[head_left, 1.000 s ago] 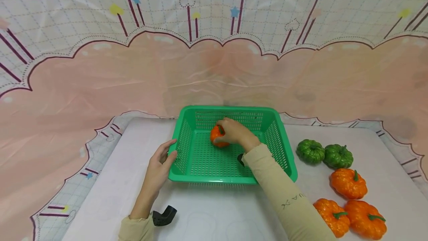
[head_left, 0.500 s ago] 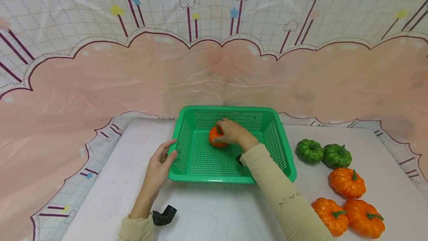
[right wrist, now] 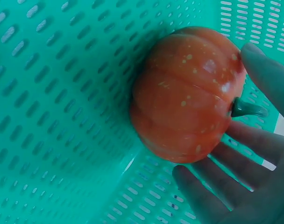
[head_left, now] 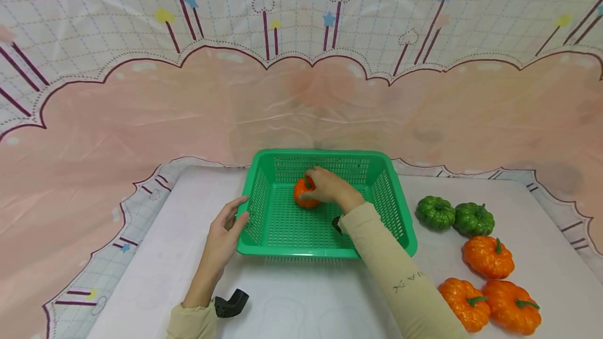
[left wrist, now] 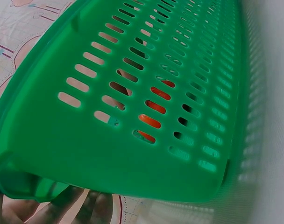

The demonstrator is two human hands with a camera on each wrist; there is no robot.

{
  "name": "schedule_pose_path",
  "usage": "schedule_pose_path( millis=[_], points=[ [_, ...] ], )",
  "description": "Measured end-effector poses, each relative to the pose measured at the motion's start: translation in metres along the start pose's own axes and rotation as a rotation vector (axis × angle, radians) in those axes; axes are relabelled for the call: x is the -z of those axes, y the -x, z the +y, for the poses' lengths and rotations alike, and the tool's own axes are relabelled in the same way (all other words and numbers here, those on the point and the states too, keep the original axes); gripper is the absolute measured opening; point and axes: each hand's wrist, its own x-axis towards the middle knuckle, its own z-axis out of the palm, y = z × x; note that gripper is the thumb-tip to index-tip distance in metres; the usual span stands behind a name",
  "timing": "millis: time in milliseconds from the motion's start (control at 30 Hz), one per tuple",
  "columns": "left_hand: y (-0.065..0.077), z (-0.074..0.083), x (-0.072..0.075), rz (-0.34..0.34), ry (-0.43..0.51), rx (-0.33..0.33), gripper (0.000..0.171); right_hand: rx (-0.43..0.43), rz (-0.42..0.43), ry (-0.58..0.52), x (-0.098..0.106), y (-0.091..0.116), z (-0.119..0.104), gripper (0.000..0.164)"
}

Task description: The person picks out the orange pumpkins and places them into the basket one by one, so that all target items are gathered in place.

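Observation:
Inside the green plastic basket (head_left: 301, 252), a small orange toy pumpkin (right wrist: 184, 93) with a green stem lies toward the back left. My right hand (head_left: 332, 187) grips it from above. The right wrist view shows the thumb at one side of the pumpkin and the fingers (right wrist: 235, 163) along the other. My left hand (head_left: 226, 229) touches the basket's left rim with its fingertips, fingers loosely extended. In the left wrist view, its fingers (left wrist: 62, 205) are at the rim's lower edge, and orange shows through the wall slots.
Right of the basket stand two green pumpkins (head_left: 435, 213) and several orange pumpkins (head_left: 488, 257) on the white table (head_left: 292, 297). Black wrist devices (head_left: 232, 303) show by the sleeves. A patterned cloth (head_left: 301, 98) hangs behind the table.
The right hand and the pumpkin have shifted very slightly left inside the basket. The left hand stays at the rim.

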Motion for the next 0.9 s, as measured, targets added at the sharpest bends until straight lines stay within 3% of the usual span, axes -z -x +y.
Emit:
schedule_pose_path(
  millis=[400, 900],
  points=[
    [0.001, 0.002, 0.0, -0.002, -0.002, 0.003, 0.044, 0.0, 0.056, 0.014, 0.006, 0.008, -0.006, 0.071],
    [0.0, 0.003, -0.001, 0.0, -0.001, 0.03, 0.044, 0.029, 0.062, 0.023, 0.022, 0.021, -0.014, 0.069]
  ],
)
